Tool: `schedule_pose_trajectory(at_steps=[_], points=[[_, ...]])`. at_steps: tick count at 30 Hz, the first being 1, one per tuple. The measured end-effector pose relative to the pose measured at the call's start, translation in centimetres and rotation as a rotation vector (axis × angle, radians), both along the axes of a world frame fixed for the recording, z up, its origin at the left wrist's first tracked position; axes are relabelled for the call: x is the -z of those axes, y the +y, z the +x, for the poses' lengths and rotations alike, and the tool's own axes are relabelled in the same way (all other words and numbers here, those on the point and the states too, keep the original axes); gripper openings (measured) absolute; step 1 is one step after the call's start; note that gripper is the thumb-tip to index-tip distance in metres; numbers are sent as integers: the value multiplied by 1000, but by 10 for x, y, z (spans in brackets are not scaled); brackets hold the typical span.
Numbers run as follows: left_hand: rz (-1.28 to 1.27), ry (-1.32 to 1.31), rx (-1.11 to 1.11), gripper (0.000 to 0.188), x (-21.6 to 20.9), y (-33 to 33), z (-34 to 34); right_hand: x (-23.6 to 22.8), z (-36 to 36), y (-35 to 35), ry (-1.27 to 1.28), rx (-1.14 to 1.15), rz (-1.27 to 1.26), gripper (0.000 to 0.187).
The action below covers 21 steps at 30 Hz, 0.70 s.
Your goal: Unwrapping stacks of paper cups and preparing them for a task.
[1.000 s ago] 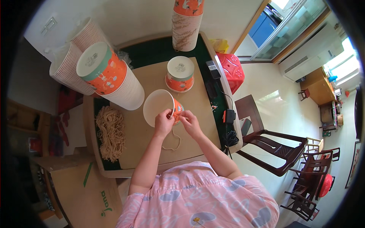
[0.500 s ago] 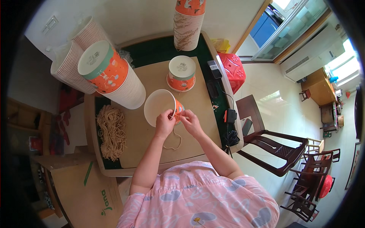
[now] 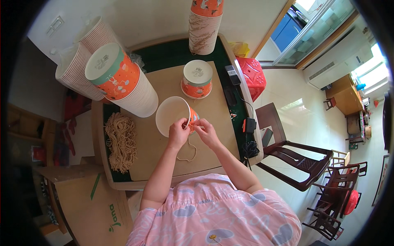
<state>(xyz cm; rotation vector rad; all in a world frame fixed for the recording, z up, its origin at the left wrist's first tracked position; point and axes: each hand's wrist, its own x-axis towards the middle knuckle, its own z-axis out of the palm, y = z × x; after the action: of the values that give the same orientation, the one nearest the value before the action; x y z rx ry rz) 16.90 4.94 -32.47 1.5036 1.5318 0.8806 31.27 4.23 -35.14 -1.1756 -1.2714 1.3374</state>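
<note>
A white paper bucket [image 3: 169, 116] with an orange printed outside lies tilted on the brown board, its mouth toward the left. My left hand [image 3: 179, 132] is closed at its rim, thumb and fingers pinched together. Right beside it, my right hand [image 3: 205, 131] pinches at the orange wall. A beige cord [image 3: 189, 158] runs between the fingers, and its loose end curls down onto the board. The exact grip on the cord is partly hidden by my fingers. Beyond the hands, another orange and green bucket [image 3: 197, 78] stands upside down.
A bundle of beige cords [image 3: 120, 142] lies at the board's left edge. Stacked buckets [image 3: 123, 82] lean at the left, and a tall stack [image 3: 204, 33] stands at the back. A phone-like device [image 3: 232, 75] and black cables [image 3: 249, 148] line the right edge; a cardboard box [image 3: 90, 205] is lower left.
Hardly anything differs. The fingers of both hands have shifted very slightly at the bucket's rim, and the whole view has moved a little.
</note>
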Motion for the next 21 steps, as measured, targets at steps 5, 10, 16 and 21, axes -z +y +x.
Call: schedule_pose_trajectory(at_steps=[5, 10, 16, 21], points=[[-3, 3, 1, 16, -2, -1, 1, 10, 1, 2, -52, 11, 6, 12], [-5, -2, 0, 16, 4, -1, 1, 15, -1, 4, -102, 61, -51, 14], [13, -8, -9, 16, 4, -2, 1, 10, -1, 3, -107, 80, -53, 14], [-23, -14, 1, 19, 2, -1, 2, 11, -2, 3, -77, 71, -57, 12]])
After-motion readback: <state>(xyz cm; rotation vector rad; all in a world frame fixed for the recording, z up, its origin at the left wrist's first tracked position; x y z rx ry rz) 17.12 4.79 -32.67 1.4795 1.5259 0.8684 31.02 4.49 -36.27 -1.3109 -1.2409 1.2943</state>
